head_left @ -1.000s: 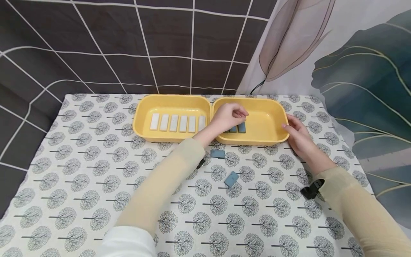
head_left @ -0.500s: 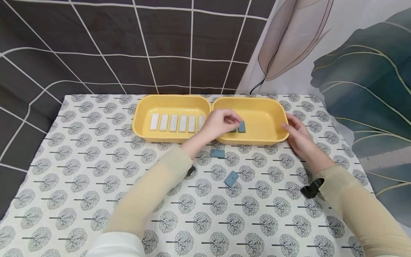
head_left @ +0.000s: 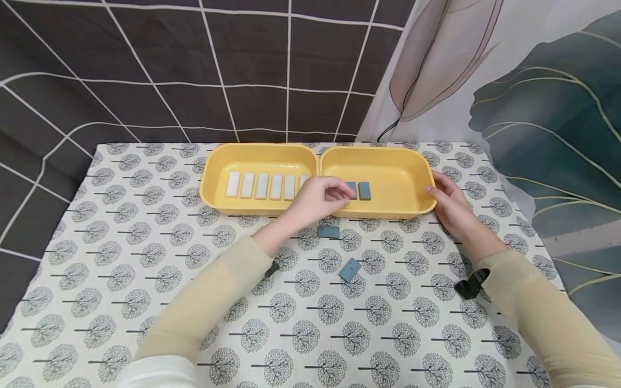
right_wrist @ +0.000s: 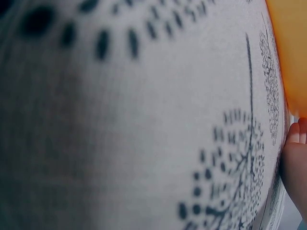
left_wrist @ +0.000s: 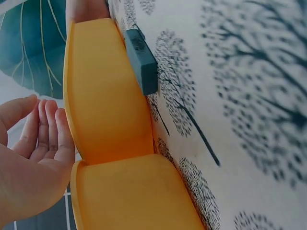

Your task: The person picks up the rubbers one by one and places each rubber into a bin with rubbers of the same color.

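My left hand (head_left: 320,198) is over the inner front corner of the right yellow bin (head_left: 405,213), fingers loosely bent and nothing between them. Just past its fingertips, blue rectangular blocks (head_left: 364,191) stand side by side inside that bin; the hand covers part of this row. At the bin's right end, my right hand (head_left: 452,207) holds the rim, thumb at the edge and fingers along the outer wall. On the cloth in front lie two loose blue blocks, one (head_left: 329,232) close to the bin and another (head_left: 350,270) nearer me, set at an angle.
A matching left yellow bin (head_left: 228,210) adjoins the right one, with several white blocks (head_left: 262,186) in a row inside, the last partly behind my left hand. A tree-print cloth (head_left: 145,258) covers the table. Behind hangs a dark gridded curtain (head_left: 252,59).
My left hand has drawn back leftward and toward me from over the right bin, uncovering blue blocks in it. The right hand keeps its place at the bin's end.
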`<control>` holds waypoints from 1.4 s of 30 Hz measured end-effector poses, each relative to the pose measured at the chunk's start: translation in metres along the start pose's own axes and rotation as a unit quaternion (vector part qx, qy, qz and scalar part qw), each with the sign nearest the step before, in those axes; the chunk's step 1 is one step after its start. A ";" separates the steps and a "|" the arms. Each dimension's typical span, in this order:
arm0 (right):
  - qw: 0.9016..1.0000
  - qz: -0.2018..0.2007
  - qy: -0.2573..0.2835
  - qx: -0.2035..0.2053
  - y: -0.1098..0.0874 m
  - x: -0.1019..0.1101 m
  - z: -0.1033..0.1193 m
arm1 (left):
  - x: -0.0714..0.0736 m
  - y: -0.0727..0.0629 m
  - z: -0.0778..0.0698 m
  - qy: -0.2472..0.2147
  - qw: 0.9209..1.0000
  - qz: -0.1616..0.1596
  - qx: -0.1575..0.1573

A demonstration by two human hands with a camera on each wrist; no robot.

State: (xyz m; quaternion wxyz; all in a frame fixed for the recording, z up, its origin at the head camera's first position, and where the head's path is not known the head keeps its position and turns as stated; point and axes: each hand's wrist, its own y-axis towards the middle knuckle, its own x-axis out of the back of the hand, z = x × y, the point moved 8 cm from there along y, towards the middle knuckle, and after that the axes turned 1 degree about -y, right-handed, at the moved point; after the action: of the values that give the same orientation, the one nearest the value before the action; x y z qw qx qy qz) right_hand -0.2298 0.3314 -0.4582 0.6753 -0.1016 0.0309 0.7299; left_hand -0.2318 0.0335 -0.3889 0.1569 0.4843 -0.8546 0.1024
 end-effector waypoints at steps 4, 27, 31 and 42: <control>1.000 -0.002 0.003 -0.001 0.000 0.000 0.000 | 0.002 -0.010 0.000 0.013 1.000 0.002 -0.011; 1.000 0.003 0.001 0.005 0.000 -0.001 0.000 | 0.002 -0.061 0.017 0.154 0.987 0.036 -0.036; 1.000 0.002 0.000 0.004 0.000 -0.001 0.000 | -0.003 -0.063 0.019 0.212 0.975 0.054 -0.044; 1.000 -0.001 0.003 0.002 -0.001 0.000 0.001 | -0.011 -0.059 0.025 0.257 0.962 0.085 -0.039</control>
State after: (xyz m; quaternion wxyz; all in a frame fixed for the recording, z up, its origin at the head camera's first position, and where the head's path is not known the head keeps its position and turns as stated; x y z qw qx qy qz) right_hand -0.2291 0.3313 -0.4574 0.6761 -0.1027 0.0346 0.7288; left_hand -0.1804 0.0037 -0.4151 0.3806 0.3603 -0.8272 0.2026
